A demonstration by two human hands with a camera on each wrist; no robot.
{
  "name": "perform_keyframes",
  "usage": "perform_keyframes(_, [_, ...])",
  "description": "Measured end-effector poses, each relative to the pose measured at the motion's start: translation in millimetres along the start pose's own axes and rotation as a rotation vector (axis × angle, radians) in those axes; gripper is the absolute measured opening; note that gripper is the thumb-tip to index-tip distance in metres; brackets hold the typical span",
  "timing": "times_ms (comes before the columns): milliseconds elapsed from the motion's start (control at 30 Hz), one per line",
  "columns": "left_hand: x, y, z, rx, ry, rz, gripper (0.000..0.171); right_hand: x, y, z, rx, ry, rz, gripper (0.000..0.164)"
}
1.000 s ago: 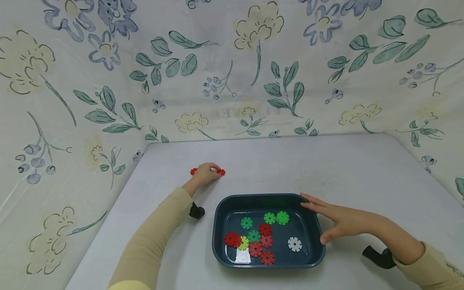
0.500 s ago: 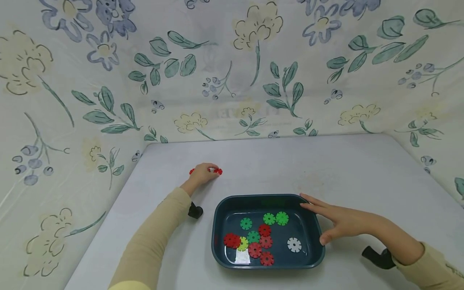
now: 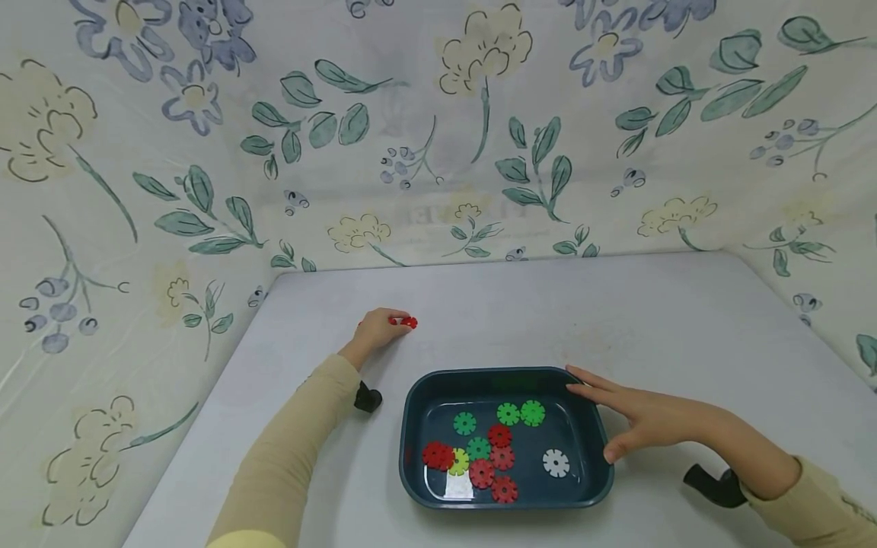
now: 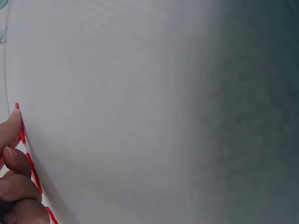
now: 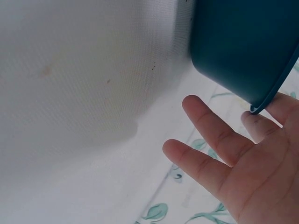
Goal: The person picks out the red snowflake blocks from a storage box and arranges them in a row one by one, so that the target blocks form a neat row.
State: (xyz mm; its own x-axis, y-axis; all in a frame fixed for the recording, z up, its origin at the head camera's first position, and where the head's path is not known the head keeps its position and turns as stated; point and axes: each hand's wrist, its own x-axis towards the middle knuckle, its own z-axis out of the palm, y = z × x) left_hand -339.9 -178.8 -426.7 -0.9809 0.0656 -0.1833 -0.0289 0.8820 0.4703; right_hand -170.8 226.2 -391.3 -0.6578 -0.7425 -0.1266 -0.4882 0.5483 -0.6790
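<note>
At the far left of the table, my left hand (image 3: 378,329) has its thumb and a finger around a red notched plastic disc (image 3: 409,323). More red shows behind the hand, mostly hidden by it. The left wrist view shows a fingertip against one red disc (image 4: 23,135), with a second red disc (image 4: 35,173) and a third lined up beside the curled fingers. My right hand (image 3: 658,415) lies spread at the right end of the dark blue tray (image 3: 507,505), touching its rim; in the right wrist view its fingers are straight.
Several notched discs lie in the tray: red discs (image 3: 482,473), green discs (image 3: 532,413), a yellow disc (image 3: 458,462) and a white disc (image 3: 556,463). A flowered cloth (image 3: 438,190) rises behind the white table (image 3: 651,320). Black devices (image 3: 715,487) sit at both wrists.
My left hand and the red disc at its fingertips have shifted slightly left. The right hand has kept its place on the tray rim, and the discs in the tray lie as before.
</note>
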Motion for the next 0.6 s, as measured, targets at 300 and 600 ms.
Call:
perform_keyframes(300, [0.0,1.8,-2.9,-0.038,-0.008,0.009,0.043,-0.1,0.0,0.0,0.010,-0.003,0.007,0.088])
perform_keyframes(600, [-8.3,24.6,-48.7,-0.203,0.112,0.191,0.042,0.0,-0.2,-0.3,0.008,-0.010,0.012,0.088])
